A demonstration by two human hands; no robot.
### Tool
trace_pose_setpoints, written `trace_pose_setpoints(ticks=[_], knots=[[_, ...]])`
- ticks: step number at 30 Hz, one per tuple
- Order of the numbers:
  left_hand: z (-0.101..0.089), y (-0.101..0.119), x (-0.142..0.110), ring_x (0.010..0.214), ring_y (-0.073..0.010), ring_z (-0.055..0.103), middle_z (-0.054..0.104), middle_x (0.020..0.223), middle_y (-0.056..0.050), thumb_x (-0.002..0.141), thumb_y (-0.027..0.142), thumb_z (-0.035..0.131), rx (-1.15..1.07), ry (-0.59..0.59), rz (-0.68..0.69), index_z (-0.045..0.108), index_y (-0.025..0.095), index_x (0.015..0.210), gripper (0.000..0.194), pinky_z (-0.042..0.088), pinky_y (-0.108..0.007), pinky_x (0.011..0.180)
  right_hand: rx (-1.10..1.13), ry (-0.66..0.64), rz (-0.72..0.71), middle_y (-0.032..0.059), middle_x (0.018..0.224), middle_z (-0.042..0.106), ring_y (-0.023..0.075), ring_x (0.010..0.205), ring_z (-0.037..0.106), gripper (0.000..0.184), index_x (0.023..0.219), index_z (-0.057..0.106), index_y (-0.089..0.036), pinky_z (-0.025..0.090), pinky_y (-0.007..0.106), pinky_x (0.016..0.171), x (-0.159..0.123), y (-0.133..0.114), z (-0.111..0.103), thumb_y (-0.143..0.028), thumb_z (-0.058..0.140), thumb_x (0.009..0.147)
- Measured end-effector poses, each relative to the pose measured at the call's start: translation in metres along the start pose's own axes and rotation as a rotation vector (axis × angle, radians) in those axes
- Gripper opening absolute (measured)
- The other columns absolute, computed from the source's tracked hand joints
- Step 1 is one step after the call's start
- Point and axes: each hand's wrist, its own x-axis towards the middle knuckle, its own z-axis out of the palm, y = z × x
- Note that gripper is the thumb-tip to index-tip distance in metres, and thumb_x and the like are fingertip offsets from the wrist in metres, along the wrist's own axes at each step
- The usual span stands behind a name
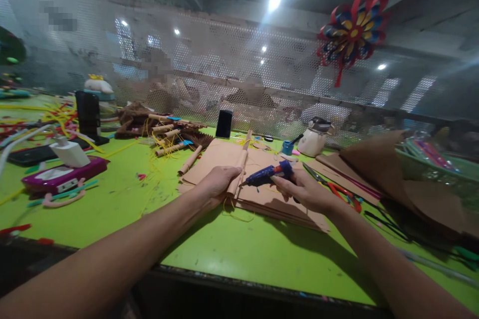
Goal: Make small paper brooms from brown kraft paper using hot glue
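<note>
My left hand is closed on a narrow brown paper roll, which lies lengthwise over the brown paper sheets. Wrapped in my right hand is a blue glue gun. Its nozzle points left and is close to the roll's right edge; whether it touches I cannot tell. Thin yellow string loops out from under the near end of the roll. Part of the roll is hidden by my left fingers.
Scissors with orange handles and a large brown sheet lie at right. Behind stand a phone, a blue pot and a white jug. Finished paper rolls and a purple power strip are left.
</note>
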Motion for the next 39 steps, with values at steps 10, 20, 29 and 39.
trace_pose_setpoints(ticks=[10, 20, 29, 39], knots=[[-0.001, -0.002, 0.001, 0.05, -0.0131, 0.053, 0.06, 0.061, -0.006, 0.074, 0.019, 0.055, 0.036, 0.004, 0.032, 0.062, 0.009, 0.07, 0.013, 0.042, -0.024, 0.048, 0.014, 0.015, 0.017, -0.0007, 0.059, 0.046, 0.0103, 0.055, 0.044, 0.037, 0.067, 0.046, -0.016, 0.035, 0.025, 0.053, 0.001, 0.0, 0.002, -0.047, 0.043, 0.086], [-0.001, -0.001, 0.0, 0.047, -0.0153, 0.054, 0.061, 0.061, -0.008, 0.074, 0.024, 0.056, 0.091, 0.037, -0.016, 0.062, 0.01, 0.073, 0.015, 0.042, -0.027, 0.043, -0.013, -0.083, 0.041, -0.0009, 0.059, 0.046, 0.0098, 0.055, 0.039, 0.037, 0.071, 0.051, -0.015, 0.031, 0.024, 0.052, -0.004, -0.012, 0.006, -0.048, 0.045, 0.086], [0.002, 0.002, -0.003, 0.051, -0.0138, 0.054, 0.062, 0.063, -0.009, 0.073, 0.018, 0.055, 0.067, 0.047, 0.016, 0.062, 0.011, 0.065, 0.013, 0.044, -0.025, 0.05, 0.039, 0.005, 0.022, 0.0004, 0.057, 0.048, 0.0105, 0.054, 0.045, 0.043, 0.064, 0.048, -0.015, 0.034, 0.024, 0.052, 0.002, 0.002, 0.001, -0.052, 0.043, 0.085], [0.0, -0.001, 0.002, 0.052, -0.0152, 0.057, 0.063, 0.066, -0.009, 0.075, 0.018, 0.054, 0.02, 0.034, -0.003, 0.061, 0.009, 0.07, 0.013, 0.046, -0.028, 0.053, 0.044, -0.134, 0.026, 0.0003, 0.058, 0.049, 0.0091, 0.054, 0.042, 0.043, 0.066, 0.05, -0.014, 0.032, 0.023, 0.051, -0.003, -0.002, -0.001, -0.052, 0.043, 0.086]])
